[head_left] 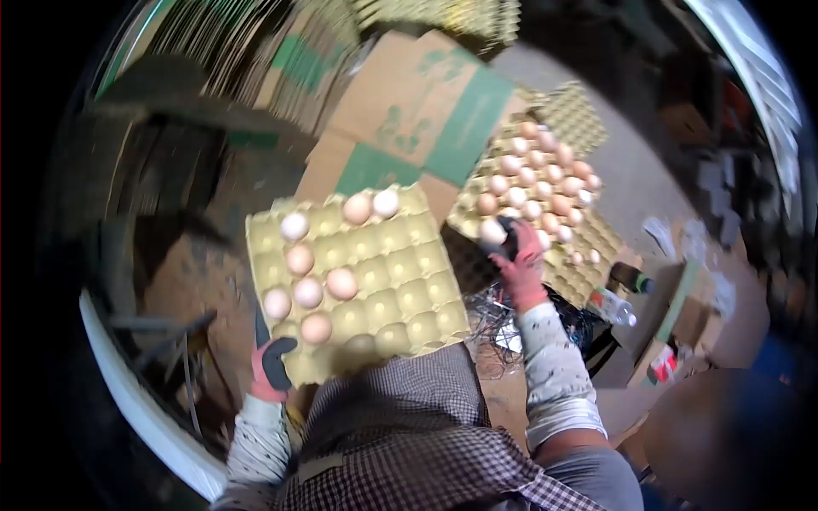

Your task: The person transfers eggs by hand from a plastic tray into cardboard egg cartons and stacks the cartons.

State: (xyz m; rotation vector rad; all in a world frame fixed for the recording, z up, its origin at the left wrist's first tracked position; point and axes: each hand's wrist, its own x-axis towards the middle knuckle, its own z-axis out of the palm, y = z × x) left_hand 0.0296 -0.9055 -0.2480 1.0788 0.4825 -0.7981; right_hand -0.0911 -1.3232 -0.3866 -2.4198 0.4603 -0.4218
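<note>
My left hand (273,371), in a pink and black glove, grips the lower left edge of a pale yellow egg tray (400,268). Several eggs sit in this tray, mostly on its left side, among them a brown egg (316,327); two more lie at its top edge. To the right, my right hand (520,260), gloved alike, reaches to the near corner of a second, fuller egg tray (464,213). A pale egg (492,232) is between its thumb and fingers; whether it has left its cup, I cannot tell.
A flattened cardboard box (409,102) with green print lies behind the trays. Stacked cardboard (230,43) fills the upper left. More egg trays (575,115) lie beyond and under the fuller one. A plastic bottle (612,307), a dark bottle (630,278) and tangled wires (494,328) are at right.
</note>
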